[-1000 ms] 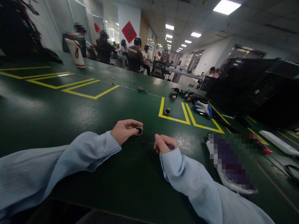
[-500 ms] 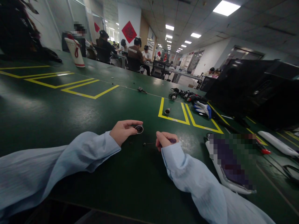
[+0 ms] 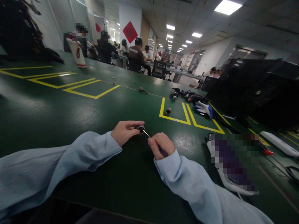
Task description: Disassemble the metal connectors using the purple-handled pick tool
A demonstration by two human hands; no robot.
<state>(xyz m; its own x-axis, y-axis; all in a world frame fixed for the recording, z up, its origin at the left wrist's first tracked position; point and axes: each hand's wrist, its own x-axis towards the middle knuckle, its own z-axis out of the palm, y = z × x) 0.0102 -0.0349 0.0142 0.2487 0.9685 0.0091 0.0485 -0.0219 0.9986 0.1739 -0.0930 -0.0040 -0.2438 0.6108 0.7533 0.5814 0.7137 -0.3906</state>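
My left hand (image 3: 126,132) is closed on a small round metal part (image 3: 140,128), held between thumb and fingers with its dark hollow opening facing right and toward me. In my right hand (image 3: 162,144) is a screwdriver (image 3: 146,133). Its purple handle lies in the palm, and the thin shaft points up and left. The shaft's tip meets the opening of the round part; how deep it goes I cannot tell. On the green table (image 3: 109,186), just below my left hand, lies a tiny dark piece (image 3: 132,142).
A metal cup-shaped part (image 3: 168,111) lies inside a yellow taped square. Beyond it are black connectors with cables (image 3: 178,92) and a blue-white glove (image 3: 203,109). A blurred-out device (image 3: 233,165) lies at right. A white cup (image 3: 78,54) stands far left; people sit behind.
My right hand has swung the screwdriver from pointing left, low over the table, to pointing up into the round part. My left hand has barely moved.
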